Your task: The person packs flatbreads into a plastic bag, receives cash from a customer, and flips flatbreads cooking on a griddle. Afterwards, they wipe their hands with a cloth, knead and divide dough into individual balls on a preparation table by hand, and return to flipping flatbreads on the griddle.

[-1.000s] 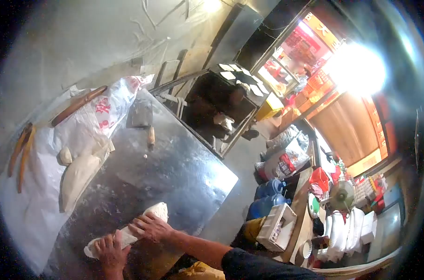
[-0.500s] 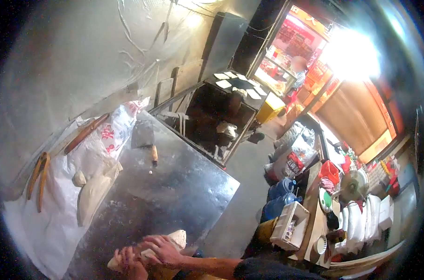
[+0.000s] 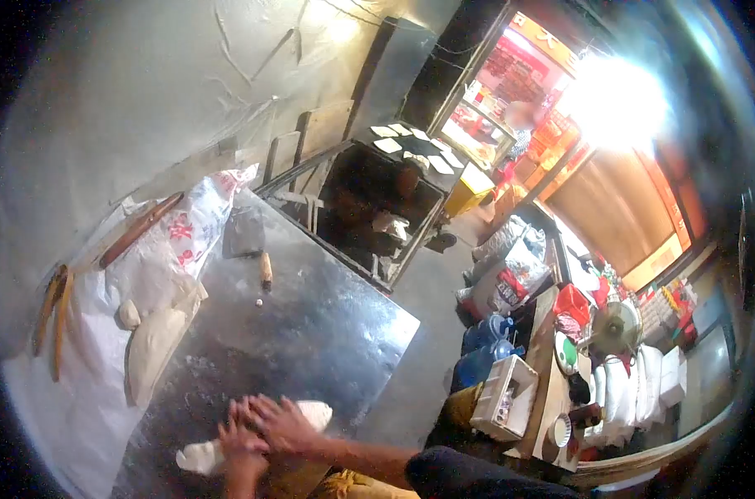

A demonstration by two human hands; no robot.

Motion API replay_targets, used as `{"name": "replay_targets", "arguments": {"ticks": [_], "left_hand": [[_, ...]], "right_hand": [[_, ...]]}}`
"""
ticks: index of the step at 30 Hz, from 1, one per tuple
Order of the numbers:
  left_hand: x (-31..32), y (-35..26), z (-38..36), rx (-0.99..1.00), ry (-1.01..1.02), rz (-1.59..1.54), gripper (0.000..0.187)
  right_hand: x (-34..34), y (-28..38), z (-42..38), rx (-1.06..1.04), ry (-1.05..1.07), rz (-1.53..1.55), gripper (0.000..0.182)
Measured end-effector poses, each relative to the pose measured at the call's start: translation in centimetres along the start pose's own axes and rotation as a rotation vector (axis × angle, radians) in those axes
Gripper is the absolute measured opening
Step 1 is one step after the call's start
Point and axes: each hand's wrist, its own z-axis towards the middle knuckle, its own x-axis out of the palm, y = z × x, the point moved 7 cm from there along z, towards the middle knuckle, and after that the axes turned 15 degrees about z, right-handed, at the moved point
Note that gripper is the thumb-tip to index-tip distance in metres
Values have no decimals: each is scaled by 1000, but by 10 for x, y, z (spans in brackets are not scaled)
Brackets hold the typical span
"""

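Observation:
A long pale lump of dough (image 3: 315, 414) lies on the dark metal worktop (image 3: 303, 324) close to me. My right hand (image 3: 279, 426) presses over its middle, fingers curved across its far side. Beside it, touching or slightly overlapping it, my left hand (image 3: 243, 445) grips the dough too. Both ends of the lump stick out past my hands. Farther up the worktop lies a scraper with a wooden handle (image 3: 266, 271) and a wide flat blade, and a small white bit (image 3: 259, 303) is just below the handle.
At left, a white plastic sheet (image 3: 95, 416) covers more dough (image 3: 157, 345); a wooden rolling pin (image 3: 140, 229) and tongs (image 3: 55, 320) lie on it. Beyond the worktop is a dark open pit (image 3: 369, 195) beside flat pale pieces. Blue water bottles (image 3: 481, 362) and a white crate (image 3: 508, 399) stand right.
My hands have moved closer together and a little up over the dough, and the dough's left end is more exposed. The whole view has shifted slightly.

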Motion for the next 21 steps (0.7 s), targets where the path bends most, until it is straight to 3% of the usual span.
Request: {"name": "replay_targets", "arguments": {"ticks": [1,2,3,5,6,8,9,10,11,12,15,17,18,19,20,21], "left_hand": [[-32,9,18,-18,-44,-103,75],[-60,19,31,-30,-90,-200,74],[-62,27,38,-29,-100,-201,74],[-47,40,49,-61,23,-144,72],[-71,30,33,-98,7,-143,77],[-18,16,-3,-106,-132,-156,89],[-21,0,-28,-52,-147,-111,99],[-22,-18,-63,-22,-302,78,103],[-73,-28,-88,33,-315,82,78],[-56,-39,-110,64,-301,144,93],[-40,-47,-125,56,-240,116,89],[-46,-29,-101,116,-324,88,84],[-30,-17,-75,52,-287,-8,107],[-10,8,-47,4,-88,-166,94],[-27,29,-27,-63,-93,-309,90],[-37,44,-8,-69,-88,-225,85]], "right_hand": [[4,-18,21,-46,-162,-89,77],[-4,-30,39,-49,-192,-23,74],[-33,-22,52,58,-205,112,70],[-2,-59,69,-74,-215,14,66],[3,-53,55,-75,-217,17,66],[13,-36,10,-187,-109,-202,67],[28,-35,-21,-198,-33,-137,71],[28,-20,-53,-202,-48,-192,73],[33,-11,-83,-205,-126,-186,73],[41,-4,-109,-177,-51,-312,73],[44,6,-138,-264,-150,-413,81],[34,-5,-111,-184,-124,-289,78],[21,-14,-85,-110,-97,-168,75],[10,-25,-65,-36,-66,-47,72],[2,-36,-47,2,-70,-74,72],[-8,-48,-31,40,-75,-101,73]]}}
